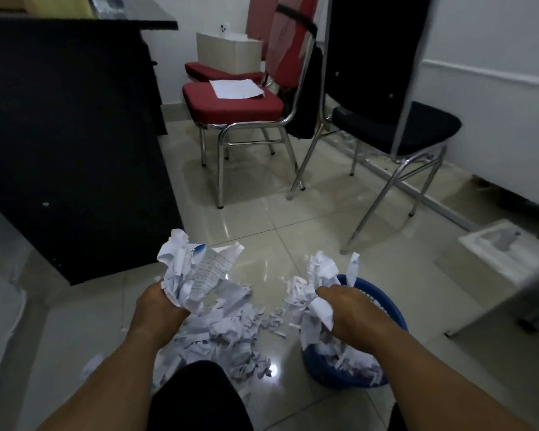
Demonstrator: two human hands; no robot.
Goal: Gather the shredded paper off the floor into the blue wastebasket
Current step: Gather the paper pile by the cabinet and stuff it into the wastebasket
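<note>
A pile of shredded white paper (pixel 227 334) lies on the tiled floor in front of me. My left hand (pixel 157 306) grips a large crumpled bunch of paper (pixel 193 269) lifted above the pile. My right hand (pixel 352 309) grips another bunch of paper strips (pixel 311 290), held over the blue wastebasket (pixel 383 300). The basket stands at my right and holds paper shreds (pixel 349 359). My right forearm hides part of its rim.
A black desk panel (pixel 75 144) rises at the left. Two red chairs (pixel 234 104) and a black chair (pixel 395 122) stand ahead on chrome legs. A white box (pixel 498 247) sits at the right. My dark-clad knee (pixel 196 396) is below the pile.
</note>
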